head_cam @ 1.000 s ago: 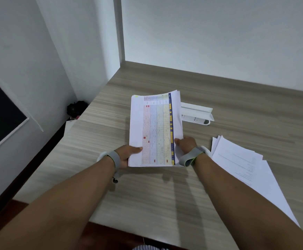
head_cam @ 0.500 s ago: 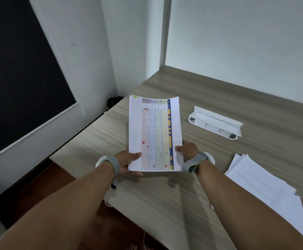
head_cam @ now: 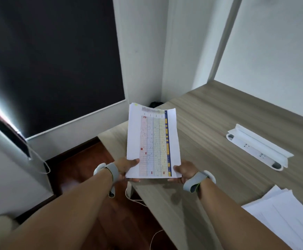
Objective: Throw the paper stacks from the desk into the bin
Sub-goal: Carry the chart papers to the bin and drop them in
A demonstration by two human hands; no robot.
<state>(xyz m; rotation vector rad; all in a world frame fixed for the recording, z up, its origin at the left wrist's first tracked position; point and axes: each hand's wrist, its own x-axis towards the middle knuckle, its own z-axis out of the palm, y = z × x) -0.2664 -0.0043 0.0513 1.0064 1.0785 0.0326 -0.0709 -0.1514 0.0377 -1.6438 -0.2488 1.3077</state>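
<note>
Head view: left hand [head_cam: 127,168] and right hand [head_cam: 184,173] are both gripping the near corners of a paper stack [head_cam: 153,143], holding it above the desk [head_cam: 219,127] edge. Second paper stack [head_cam: 282,213] is lying at right, well apart.

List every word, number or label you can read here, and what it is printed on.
None can be read.
Top sheet of the paper stack held in both hands: a coloured table, print too small and blurred.
White power strip on the desk: socket marks only, no text.
Second paper stack: faint lines, unreadable.
</note>
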